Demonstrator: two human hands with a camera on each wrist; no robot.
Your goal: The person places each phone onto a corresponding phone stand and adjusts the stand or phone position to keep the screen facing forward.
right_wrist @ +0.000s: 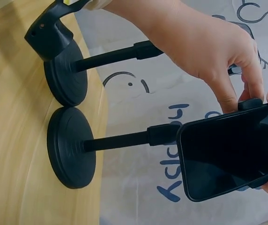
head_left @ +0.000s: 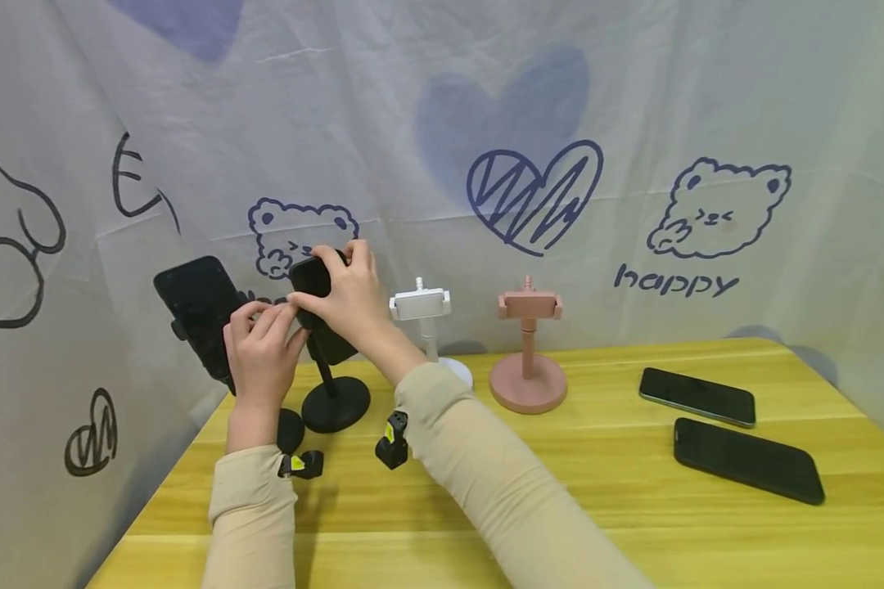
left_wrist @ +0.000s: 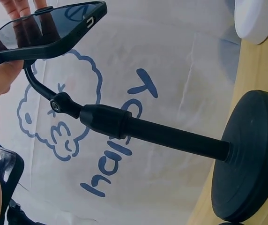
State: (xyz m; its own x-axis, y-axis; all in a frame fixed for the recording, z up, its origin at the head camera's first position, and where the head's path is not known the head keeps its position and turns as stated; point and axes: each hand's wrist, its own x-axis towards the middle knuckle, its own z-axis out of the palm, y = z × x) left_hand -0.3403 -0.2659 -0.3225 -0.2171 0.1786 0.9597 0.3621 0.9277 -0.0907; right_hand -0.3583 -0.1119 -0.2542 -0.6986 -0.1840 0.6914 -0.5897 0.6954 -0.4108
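A black phone (head_left: pixel 311 280) sits tilted in the clamp of a black phone stand (head_left: pixel 336 405). My right hand (head_left: pixel 355 296) grips the phone from above, its thumb at one long edge and fingers at the other. At the phone's left edge is my left hand (head_left: pixel 263 356), its thumb and fingertips pinching the stand's clamp. In the right wrist view, the phone's dark screen (right_wrist: pixel 227 152) lies between the clamp's two arms, with the left hand (right_wrist: pixel 213 58) at one of them. The left wrist view shows the phone (left_wrist: pixel 73 28) above the stand's pole (left_wrist: pixel 171 136).
Another phone (head_left: pixel 200 307) leans in a second black stand at the left, partly behind the left hand. A white stand (head_left: pixel 421 304) and a pink stand (head_left: pixel 528 380) stand right of the hands. Two phones (head_left: pixel 696 395) (head_left: pixel 747 460) lie flat on the wooden table (head_left: pixel 597 507).
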